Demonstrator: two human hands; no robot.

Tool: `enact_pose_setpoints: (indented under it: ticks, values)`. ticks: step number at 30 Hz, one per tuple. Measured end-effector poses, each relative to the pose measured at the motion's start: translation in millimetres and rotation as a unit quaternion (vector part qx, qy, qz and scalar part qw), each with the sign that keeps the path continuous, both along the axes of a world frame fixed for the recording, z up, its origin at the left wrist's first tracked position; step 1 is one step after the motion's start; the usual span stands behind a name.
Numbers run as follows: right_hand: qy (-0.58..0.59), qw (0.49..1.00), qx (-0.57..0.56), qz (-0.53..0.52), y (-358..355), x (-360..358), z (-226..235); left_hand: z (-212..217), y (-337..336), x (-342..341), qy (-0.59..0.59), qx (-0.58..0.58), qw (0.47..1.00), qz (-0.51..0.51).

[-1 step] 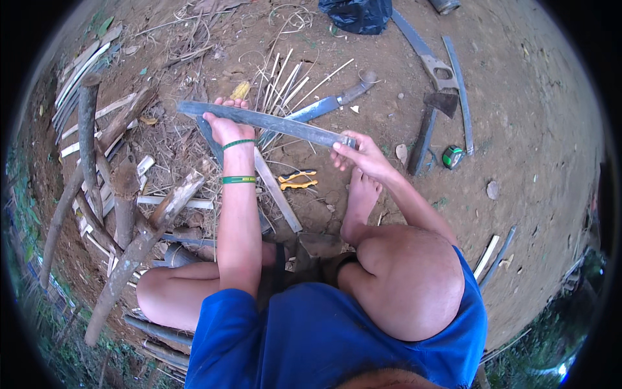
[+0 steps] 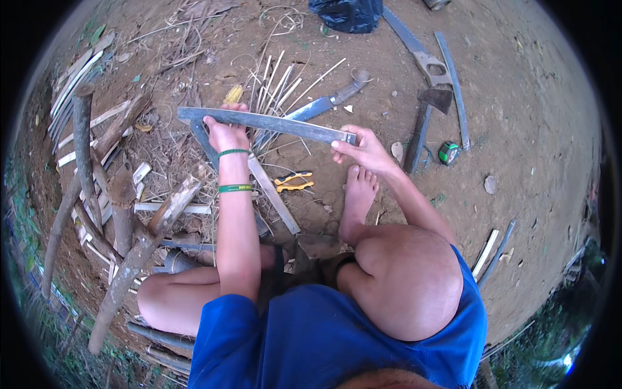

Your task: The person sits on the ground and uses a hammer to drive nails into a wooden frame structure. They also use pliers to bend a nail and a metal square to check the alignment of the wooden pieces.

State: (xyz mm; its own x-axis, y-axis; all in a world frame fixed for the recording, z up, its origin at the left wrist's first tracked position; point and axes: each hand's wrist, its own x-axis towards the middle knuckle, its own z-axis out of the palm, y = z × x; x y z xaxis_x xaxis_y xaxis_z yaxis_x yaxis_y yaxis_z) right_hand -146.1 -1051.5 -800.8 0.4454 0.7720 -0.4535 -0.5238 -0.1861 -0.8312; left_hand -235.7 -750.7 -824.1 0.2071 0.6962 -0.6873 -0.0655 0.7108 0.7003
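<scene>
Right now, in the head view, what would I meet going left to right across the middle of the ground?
Upright log → left hand → yellow cutter → right hand → hatchet → green tape measure → flat stone.

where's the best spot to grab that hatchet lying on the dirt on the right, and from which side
Probably the wooden handle, around its middle, coming straight down from above. The hatchet lies flat on bare dirt with its dark head at the far end, so the handle is the long, blunt part. The green tape measure sits just to its right, so reach in from the left.
</scene>
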Motion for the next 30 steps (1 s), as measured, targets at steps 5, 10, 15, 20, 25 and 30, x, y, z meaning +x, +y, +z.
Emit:
enact_pose_setpoints:
  ticks: [5,10,15,20,25,30]
  values:
    - [-0.041,0.997,-0.044,-0.051,-13.3,35.6,14.4,19.4,-54.2,-18.2,0.381,0.468,0.747,-0.279]
    - [0.028,0.989,-0.044,-0.137,-37.6,56.1,33.2,51.9,-82.0,-1.1,0.245,0.752,0.575,-0.211]
    - [0.104,0.983,-0.063,-0.139,-52.0,62.3,37.0,62.8,-94.6,26.1,0.044,0.69,0.427,-0.583]
    - [0.05,0.931,-0.145,-0.332,-71.3,63.5,10.8,20.1,-110.0,48.7,0.08,0.496,0.557,-0.661]
    - [-0.535,0.61,-0.561,-0.165,-122.1,58.8,-57.7,-7.1,-142.4,69.0,0.163,0.143,0.708,-0.672]
    - [-0.442,0.725,-0.502,-0.165,-146.5,65.8,-62.8,-37.4,-170.5,78.8,0.222,0.181,0.616,-0.734]
